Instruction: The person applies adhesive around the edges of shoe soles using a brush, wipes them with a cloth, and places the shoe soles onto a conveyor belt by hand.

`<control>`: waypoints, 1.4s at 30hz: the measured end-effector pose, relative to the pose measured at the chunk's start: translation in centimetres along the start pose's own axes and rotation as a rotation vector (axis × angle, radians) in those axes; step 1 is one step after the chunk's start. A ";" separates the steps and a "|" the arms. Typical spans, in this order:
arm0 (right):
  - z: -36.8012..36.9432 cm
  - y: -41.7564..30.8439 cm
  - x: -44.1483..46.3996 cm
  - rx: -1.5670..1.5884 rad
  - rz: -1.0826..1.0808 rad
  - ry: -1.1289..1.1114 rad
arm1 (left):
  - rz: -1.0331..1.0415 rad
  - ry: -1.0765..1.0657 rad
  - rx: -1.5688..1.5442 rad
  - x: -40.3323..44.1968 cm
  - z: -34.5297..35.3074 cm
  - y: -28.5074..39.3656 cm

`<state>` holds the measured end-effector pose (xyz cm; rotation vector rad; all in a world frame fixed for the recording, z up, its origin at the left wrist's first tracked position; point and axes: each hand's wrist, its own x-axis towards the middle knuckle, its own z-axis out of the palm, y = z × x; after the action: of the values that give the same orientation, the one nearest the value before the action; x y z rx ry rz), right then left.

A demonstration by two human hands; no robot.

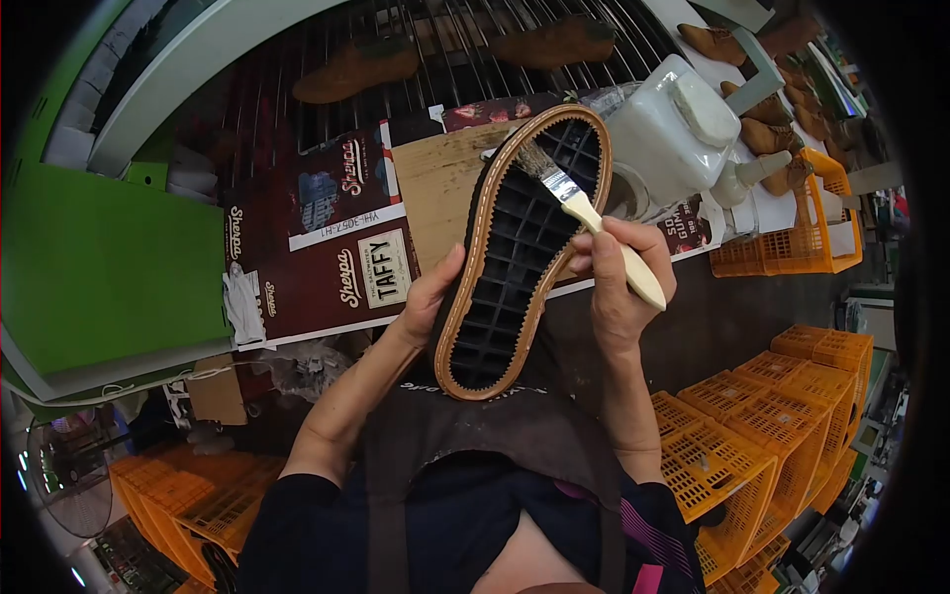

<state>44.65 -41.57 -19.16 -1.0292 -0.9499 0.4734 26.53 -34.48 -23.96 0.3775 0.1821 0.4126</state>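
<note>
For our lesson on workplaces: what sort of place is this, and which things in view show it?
Probably a shoe-making workshop: the right hand holds a brush at a ridged shoe sole, brown shoes stand at the upper right, and orange crates are stacked nearby.

A black sole [520, 257] is showing a grid pattern inside a tan, saw-toothed rim [477, 393], while a cream-handled brush [584, 213] is flashing a silver band [560, 184]. Maroon cardboard [307, 279] is carrying white lettering, orange crates [714, 457] are displaying latticework, and purple-pink stripes [653, 537] are marking a navy shirt [297, 535].
</note>
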 end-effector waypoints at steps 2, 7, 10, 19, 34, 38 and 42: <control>0.2 0.1 -0.3 -0.023 0.037 -0.022 | -0.012 0.017 0.034 0.1 -0.1 0.0; 0.6 0.2 -1.0 0.013 0.106 -0.058 | 0.007 0.019 0.011 -0.1 0.1 0.4; 0.8 0.0 -1.4 0.035 0.172 -0.085 | 0.039 0.009 0.006 -0.1 0.0 0.7; 1.6 -0.4 -2.2 0.043 0.272 -0.184 | 0.142 0.070 -0.052 0.1 -0.6 1.8; 3.3 -0.5 -4.3 0.029 0.395 -0.257 | 0.246 0.124 0.087 0.6 -2.4 3.2; 3.5 -0.9 -4.7 0.019 0.420 -0.287 | 0.217 0.164 0.134 0.6 -3.1 3.3; 3.5 -1.5 -4.8 -0.016 0.441 -0.337 | 0.237 0.241 0.107 0.9 -3.0 3.4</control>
<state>39.05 -44.01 -19.30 -1.2006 -1.0224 1.0322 25.34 -30.27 -25.45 0.4564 0.3973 0.6847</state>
